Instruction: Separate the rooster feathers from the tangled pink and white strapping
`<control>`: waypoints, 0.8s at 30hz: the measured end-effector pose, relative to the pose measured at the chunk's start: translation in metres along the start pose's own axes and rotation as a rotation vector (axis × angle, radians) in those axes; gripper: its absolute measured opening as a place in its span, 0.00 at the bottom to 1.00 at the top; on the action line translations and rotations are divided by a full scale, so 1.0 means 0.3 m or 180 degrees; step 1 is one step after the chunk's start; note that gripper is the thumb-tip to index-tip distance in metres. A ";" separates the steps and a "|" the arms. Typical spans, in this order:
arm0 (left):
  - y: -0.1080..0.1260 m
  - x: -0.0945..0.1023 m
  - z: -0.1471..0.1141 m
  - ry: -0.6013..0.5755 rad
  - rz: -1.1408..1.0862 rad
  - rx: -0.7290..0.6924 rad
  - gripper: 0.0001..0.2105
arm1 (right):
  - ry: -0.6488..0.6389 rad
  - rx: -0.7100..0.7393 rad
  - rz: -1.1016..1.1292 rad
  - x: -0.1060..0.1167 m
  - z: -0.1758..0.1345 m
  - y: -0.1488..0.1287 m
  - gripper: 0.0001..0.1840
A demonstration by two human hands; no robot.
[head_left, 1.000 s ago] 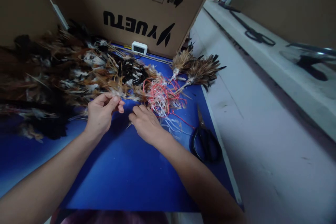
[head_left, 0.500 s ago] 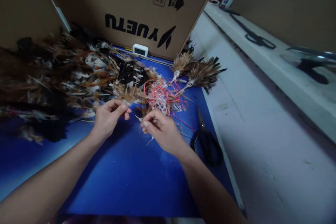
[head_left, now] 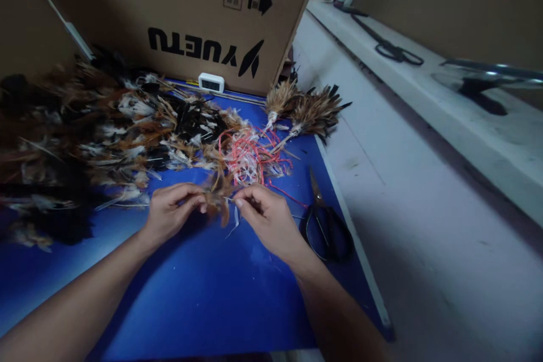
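Note:
Brown feathers (head_left: 218,195) form a small tuft between my two hands, above the blue tabletop (head_left: 199,288). My left hand (head_left: 173,210) is closed in a pinch at the tuft's left side. From the right, my right hand (head_left: 269,219) pinches the pale quill ends between thumb and forefinger. Just behind the hands lies a tangle of pink-red and white string (head_left: 250,158). Black-handled scissors (head_left: 324,232) rest to the right of my right hand, blades pointing away from me.
A large heap of mixed feathers (head_left: 110,124) covers the back left. Two tied feather bunches (head_left: 316,110) lie at the back right. A cardboard box (head_left: 190,5) stands behind a small white digital display (head_left: 211,83). More scissors (head_left: 399,52) lie on the ledge at right.
My left hand has come down from the heap's edge to the level of my right hand. The brown tuft now shows between them. The whole view has shifted, so the surroundings appear further left.

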State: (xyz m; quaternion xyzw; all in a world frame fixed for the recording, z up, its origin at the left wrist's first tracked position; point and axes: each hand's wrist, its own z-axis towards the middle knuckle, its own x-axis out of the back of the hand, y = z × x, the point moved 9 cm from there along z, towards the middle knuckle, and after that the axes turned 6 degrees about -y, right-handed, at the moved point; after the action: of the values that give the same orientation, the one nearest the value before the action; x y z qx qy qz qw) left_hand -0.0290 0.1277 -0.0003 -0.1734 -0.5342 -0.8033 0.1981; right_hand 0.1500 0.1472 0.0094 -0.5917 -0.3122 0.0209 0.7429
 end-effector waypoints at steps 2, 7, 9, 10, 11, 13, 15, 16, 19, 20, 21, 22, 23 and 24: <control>0.023 -0.003 -0.004 -0.0032 0.0132 -0.0267 0.08 | -0.0001 0.0040 -0.0068 -0.002 -0.004 -0.009 0.05; 0.028 -0.017 -0.019 -0.0152 0.0445 -0.0465 0.08 | -0.0121 0.0101 -0.0270 -0.015 -0.009 -0.033 0.06; 0.029 -0.018 -0.027 -0.0152 0.0518 -0.0525 0.07 | -0.0182 0.0102 -0.0385 -0.020 -0.009 -0.039 0.06; 0.033 -0.020 -0.030 -0.0152 0.0544 -0.0580 0.06 | -0.0197 0.0113 -0.0434 -0.021 -0.008 -0.042 0.07; 0.039 -0.022 -0.033 -0.0161 0.0574 -0.0645 0.06 | -0.0211 0.0125 -0.0466 -0.022 -0.007 -0.045 0.09; 0.054 -0.030 -0.038 -0.0203 0.0653 -0.0783 0.07 | -0.0241 0.0135 -0.0471 -0.026 -0.007 -0.047 0.11; 0.065 -0.041 -0.039 -0.0267 0.0738 -0.0858 0.07 | -0.0259 0.0146 -0.0392 -0.029 -0.009 -0.046 0.11; 0.068 -0.045 -0.039 -0.0294 0.0769 -0.0869 0.07 | -0.0270 0.0151 -0.0349 -0.031 -0.010 -0.045 0.10; 0.068 -0.056 -0.040 -0.0350 0.0848 -0.0869 0.07 | -0.0315 0.0174 -0.0241 -0.037 -0.013 -0.042 0.08; 0.068 -0.058 -0.042 -0.0352 0.0873 -0.0883 0.07 | -0.0337 0.0166 -0.0220 -0.038 -0.014 -0.040 0.07; 0.067 -0.060 -0.044 -0.0353 0.0897 -0.0905 0.07 | -0.0357 0.0161 -0.0197 -0.040 -0.014 -0.039 0.07; 0.067 -0.061 -0.046 -0.0351 0.0915 -0.0928 0.07 | -0.0370 0.0163 -0.0172 -0.041 -0.014 -0.039 0.07; 0.068 -0.062 -0.048 -0.0347 0.0920 -0.0956 0.07 | -0.0383 0.0167 -0.0152 -0.042 -0.014 -0.038 0.07; 0.069 -0.062 -0.049 -0.0346 0.0911 -0.0984 0.07 | -0.0399 0.0172 -0.0131 -0.043 -0.014 -0.038 0.07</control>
State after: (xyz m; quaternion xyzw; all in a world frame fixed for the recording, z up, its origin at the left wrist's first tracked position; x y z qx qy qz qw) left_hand -0.0036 0.1093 0.0014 -0.3188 -0.3845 -0.8288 0.2521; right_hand 0.1378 0.1350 0.0134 -0.5624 -0.3695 0.0510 0.7380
